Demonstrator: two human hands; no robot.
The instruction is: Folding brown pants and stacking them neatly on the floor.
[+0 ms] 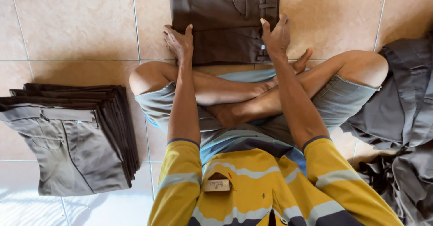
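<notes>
I sit cross-legged on a tiled floor. A folded pair of dark brown trousers (223,16) lies flat on the tiles in front of my legs. My left hand (179,41) grips its near left corner, fingers curled over the edge. My right hand (276,36) presses on the near right edge, by the waistband and belt loops. Both hands hold the cloth at the fold nearest me.
A neat stack of folded brown trousers (74,135) sits on the floor at my left. A loose heap of unfolded dark grey-brown garments (401,117) lies at my right. Beige floor tiles (76,23) surround everything.
</notes>
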